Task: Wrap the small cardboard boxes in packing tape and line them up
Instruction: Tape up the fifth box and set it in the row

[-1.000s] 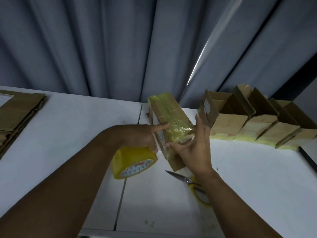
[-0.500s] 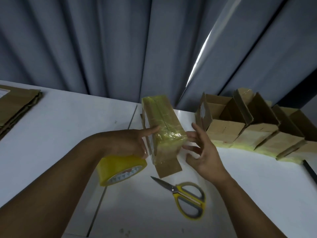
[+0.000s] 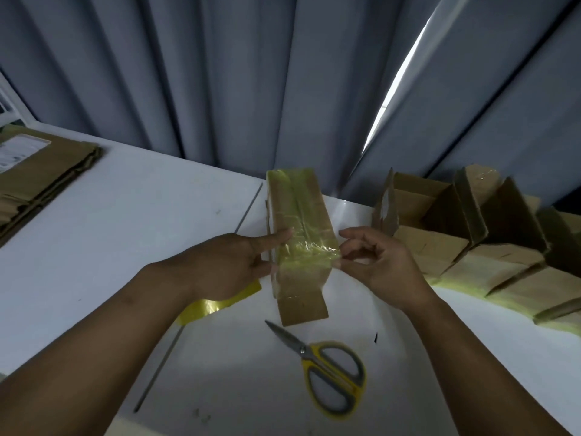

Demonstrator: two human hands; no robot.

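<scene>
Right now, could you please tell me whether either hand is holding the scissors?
No, the scissors lie on the table, apart from the left hand and right hand, which are both at the taped cardboard box.

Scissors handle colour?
Yellow, with grey inner grips. The scissors lie on the table; the head view shows them best.

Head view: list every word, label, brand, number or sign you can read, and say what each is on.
White label on the flattened cardboard stack, far left: faint marks, too blurred to read.
White patch on the open box flap, right: no legible text.
The wrapped box, tape roll and scissors: no lettering visible.
So nothing can be read.
</scene>
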